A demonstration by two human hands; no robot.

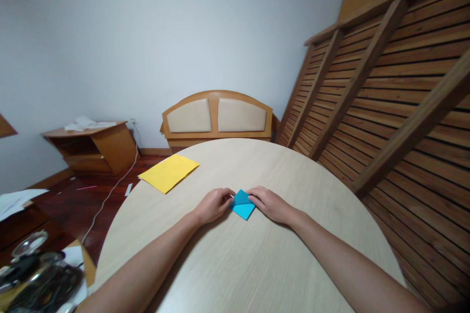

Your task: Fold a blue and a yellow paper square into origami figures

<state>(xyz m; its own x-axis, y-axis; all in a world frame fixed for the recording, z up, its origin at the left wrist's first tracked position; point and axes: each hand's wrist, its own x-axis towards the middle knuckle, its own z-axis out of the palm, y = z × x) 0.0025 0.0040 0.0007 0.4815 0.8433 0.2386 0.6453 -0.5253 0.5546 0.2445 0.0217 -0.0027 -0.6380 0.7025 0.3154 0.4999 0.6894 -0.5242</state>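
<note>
A small folded sheet of blue paper (244, 210) lies on the round light-wood table (264, 264), one corner toward me and one away. A crease line runs across its middle, the far part looking darker than the near part. My left hand (217, 204) grips its left corner between thumb and curled fingers. From the other side, my right hand (270, 204) has its fingers together on the right corner, pressing the paper; its thumb is mostly hidden.
Yellow paper (169, 173) lies at the table's far left edge. A wooden headboard (216, 112) stands behind the table, and a slatted wooden frame (367, 88) leans on the right. At left are a low cabinet (110, 146), a white cord (110, 193) and a cluttered surface (88, 266).
</note>
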